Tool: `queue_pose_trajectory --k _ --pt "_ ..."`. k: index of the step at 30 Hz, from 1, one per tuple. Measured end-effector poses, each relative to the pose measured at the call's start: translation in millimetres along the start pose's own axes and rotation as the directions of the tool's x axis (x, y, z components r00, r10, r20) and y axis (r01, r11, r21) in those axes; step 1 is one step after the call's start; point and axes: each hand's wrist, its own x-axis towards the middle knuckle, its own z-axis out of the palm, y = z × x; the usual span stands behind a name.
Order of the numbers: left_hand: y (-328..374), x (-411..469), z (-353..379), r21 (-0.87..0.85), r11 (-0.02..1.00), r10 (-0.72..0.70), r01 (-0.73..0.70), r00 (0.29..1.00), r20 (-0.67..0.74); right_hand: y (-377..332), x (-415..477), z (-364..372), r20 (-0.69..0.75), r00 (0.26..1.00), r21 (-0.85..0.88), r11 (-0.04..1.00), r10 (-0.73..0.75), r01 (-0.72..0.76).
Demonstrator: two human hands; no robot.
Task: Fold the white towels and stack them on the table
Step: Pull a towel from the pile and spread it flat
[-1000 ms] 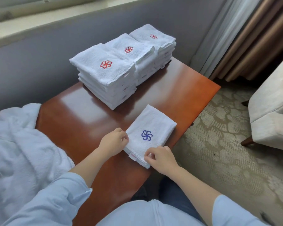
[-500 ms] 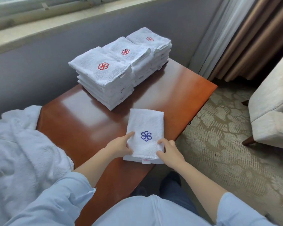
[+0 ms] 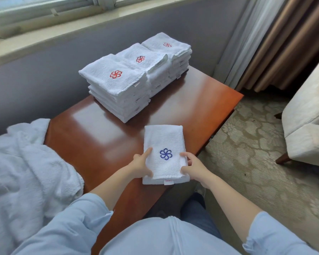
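Head view: you held the blue-crested towel [image 3: 164, 142] flat at the near edge of the surface [image 3: 99, 137], label toward you. Your left hand [image 3: 140, 165] and right hand [image 3: 193, 169] each had a grip clamped on a side edge, fingers pinching the layers, apparently to keep the folds from springing open. Three stacks [image 3: 118, 83] of red-crested towels stood side by side at the far end against the wall, well apart from the one in your hands, which seemingly left the near half as folding room. A heap of white cloth [image 3: 26, 172] lay against the surface's left end, likely the supply within reach. The fold looked finished, and the towel was not yet on a stack.
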Motion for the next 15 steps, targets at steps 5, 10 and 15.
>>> queue_pose_trajectory --k 5,10,15 --pt "-6.9 -8.9 -5.7 -0.254 0.967 0.059 -0.031 0.993 0.105 2.9 -2.2 -12.4 0.113 0.994 -0.004 1.0 0.015 -0.014" --pt "-14.2 -14.0 -3.2 -0.408 0.913 0.084 -0.013 0.984 0.156 9.7 1.1 -19.8 0.14 0.99 -0.073 0.997 0.024 -0.014" --pt "-15.0 -20.8 2.9 -0.539 0.841 0.047 0.052 0.985 0.169 10.6 13.6 -27.6 0.166 0.986 -0.073 0.997 0.028 -0.016"
